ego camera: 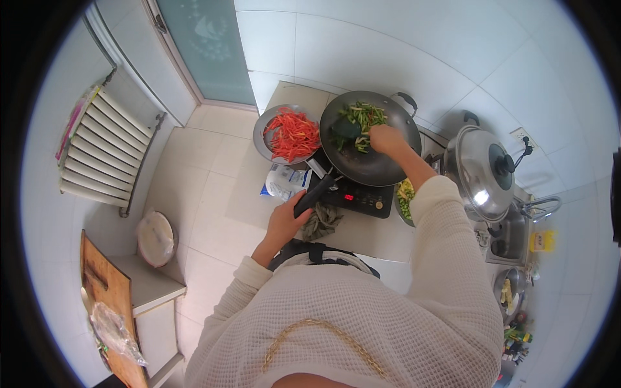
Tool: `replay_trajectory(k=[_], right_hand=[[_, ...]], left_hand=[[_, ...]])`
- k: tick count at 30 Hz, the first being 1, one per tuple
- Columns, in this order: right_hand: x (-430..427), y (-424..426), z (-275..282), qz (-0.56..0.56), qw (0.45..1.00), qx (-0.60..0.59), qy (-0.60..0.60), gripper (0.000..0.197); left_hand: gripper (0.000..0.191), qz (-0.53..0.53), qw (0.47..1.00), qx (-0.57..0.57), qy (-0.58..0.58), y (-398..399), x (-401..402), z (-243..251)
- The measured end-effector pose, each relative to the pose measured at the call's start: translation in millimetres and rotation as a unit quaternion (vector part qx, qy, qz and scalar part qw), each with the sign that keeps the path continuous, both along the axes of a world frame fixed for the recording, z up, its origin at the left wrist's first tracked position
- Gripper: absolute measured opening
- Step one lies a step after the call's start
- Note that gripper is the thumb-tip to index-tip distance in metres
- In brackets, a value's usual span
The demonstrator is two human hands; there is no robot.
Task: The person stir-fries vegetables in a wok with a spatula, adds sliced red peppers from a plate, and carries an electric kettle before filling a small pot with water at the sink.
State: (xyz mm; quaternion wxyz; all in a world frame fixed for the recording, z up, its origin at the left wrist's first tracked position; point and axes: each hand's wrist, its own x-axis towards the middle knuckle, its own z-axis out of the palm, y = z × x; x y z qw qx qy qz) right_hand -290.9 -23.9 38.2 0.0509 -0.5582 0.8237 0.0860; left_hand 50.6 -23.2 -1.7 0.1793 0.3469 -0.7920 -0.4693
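Observation:
A dark wok (376, 165) sits on a black electric cooktop (356, 198) with a lit red display. Its long black handle (314, 195) is gripped by my left hand (285, 220). Over the wok, my right hand (385, 139) is closed around the handle of a dark spatula (347, 128), whose head is among chopped green vegetables (364, 114). Left of the wok, a round metal dish (262, 139) holds shredded red and orange vegetables (292, 135). A bowl with chopped green and yellow food (405, 199) is partly hidden by my right sleeve.
A blue and white plastic packet (286, 182) and a crumpled grey cloth (322, 222) lie on the counter near the handle. At right stand a large lidded steel pot (480, 169) and a sink (507, 237). A tiled wall rises behind the wok.

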Motion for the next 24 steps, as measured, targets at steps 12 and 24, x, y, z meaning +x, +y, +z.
replay_trajectory(k=[12,24], right_hand=[[-56.4,46.1,39.0,-0.05,0.983,0.078,0.16,0.018],[-9.2,17.9,70.8,0.139,0.987,-0.053,0.061,0.017]], left_hand=[[0.047,-0.008,0.999,0.019,0.025,1.6,-3.8,9.0],[0.047,-0.009,1.0,0.023,-0.005,1.2,-3.4,8.7]])
